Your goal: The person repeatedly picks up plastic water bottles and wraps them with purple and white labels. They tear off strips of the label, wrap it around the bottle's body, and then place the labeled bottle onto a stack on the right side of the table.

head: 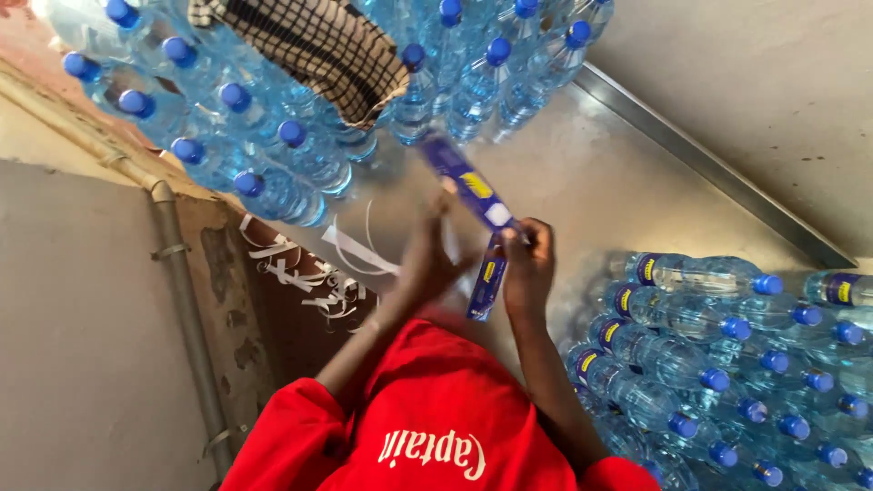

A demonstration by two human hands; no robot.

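Grey metal table (591, 182) | blue label strip (468, 186) pinched in right hand (529, 264), running up-left past the fingers | left hand (426, 259) blurred, grip unclear | labelled bottles (691, 355) right, unlabelled bottles (273, 136) above: too many to count

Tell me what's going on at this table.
A person in a red top holds a strip of blue labels between both hands: the right hand pinches it, the left hand is blurred beside it. Unlabelled bottles lie heaped above, labelled bottles at the right, and white paper strips litter the metal table.
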